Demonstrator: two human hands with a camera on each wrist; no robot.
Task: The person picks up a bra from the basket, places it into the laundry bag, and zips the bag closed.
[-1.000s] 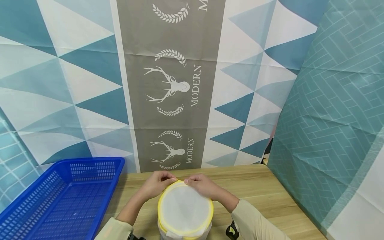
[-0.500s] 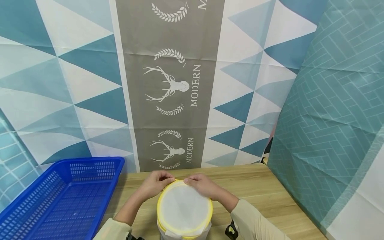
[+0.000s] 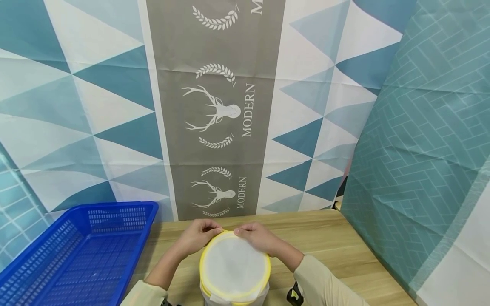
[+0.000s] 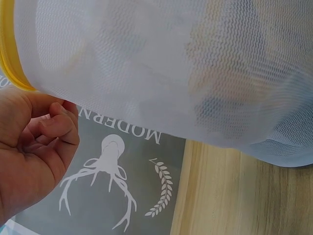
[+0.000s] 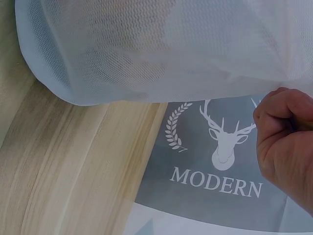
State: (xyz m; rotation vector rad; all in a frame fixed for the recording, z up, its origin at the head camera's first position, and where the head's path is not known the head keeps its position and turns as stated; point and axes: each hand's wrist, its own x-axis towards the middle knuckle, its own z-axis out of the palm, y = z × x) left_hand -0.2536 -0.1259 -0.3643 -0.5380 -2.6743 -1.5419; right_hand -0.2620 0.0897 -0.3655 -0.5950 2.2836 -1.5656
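A round white mesh laundry bag (image 3: 235, 267) with yellow trim stands upright at the table's front, its flat top facing up. At the far left of its rim, my left hand (image 3: 196, 236) pinches the yellow edge between thumb and fingers. My right hand (image 3: 261, 239) grips the same rim just to the right, thumb on top. Through the mesh wall (image 4: 146, 73) in the left wrist view, blurred coloured contents show; their kind cannot be told. The right wrist view has the curled fingers of my right hand (image 5: 286, 134) against the bag's upper side.
A blue plastic basket (image 3: 143, 238) with slotted walls stands on the left of the wooden table (image 3: 325, 238). Behind the table hangs a patterned cloth (image 3: 214, 140) with deer heads and triangles. A teal cloth (image 3: 417, 161) borders the right side.
Both hands keep their hold on the bag's rim, close together. The bag and hands show almost no movement; the view shifts very slightly.
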